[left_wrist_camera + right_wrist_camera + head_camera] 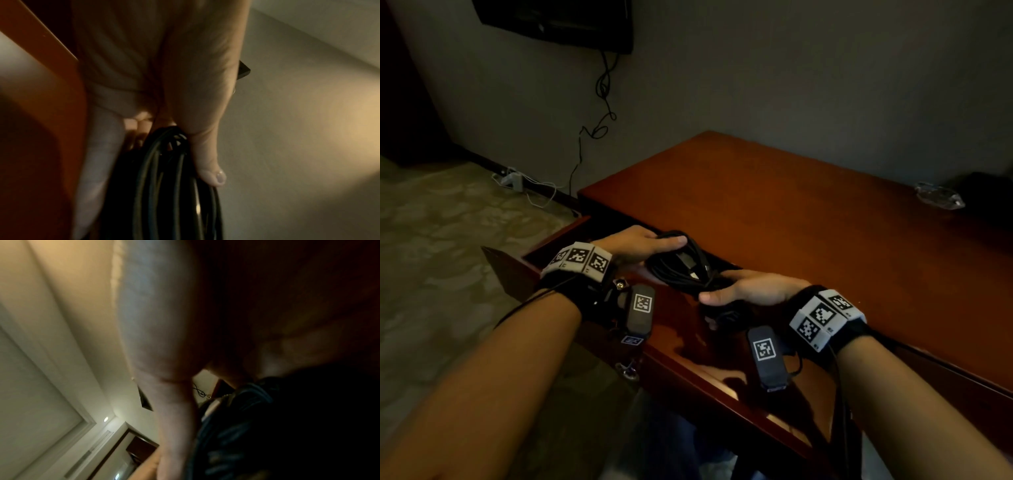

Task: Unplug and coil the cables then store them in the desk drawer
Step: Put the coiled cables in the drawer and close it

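Both forearms reach forward over the open drawer [544, 250] of the reddish bench [791, 205]. At left, the left hand [640, 246] curls around one end of a coiled black cable [681, 267], thumb on top. The bundle hangs above the drawer. At right, the right hand [750, 287] grips its other end, thumb across the loops.

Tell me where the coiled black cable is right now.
In the head view, the coiled black cable sits centre frame, held between the left hand and right hand, just above the open desk drawer.
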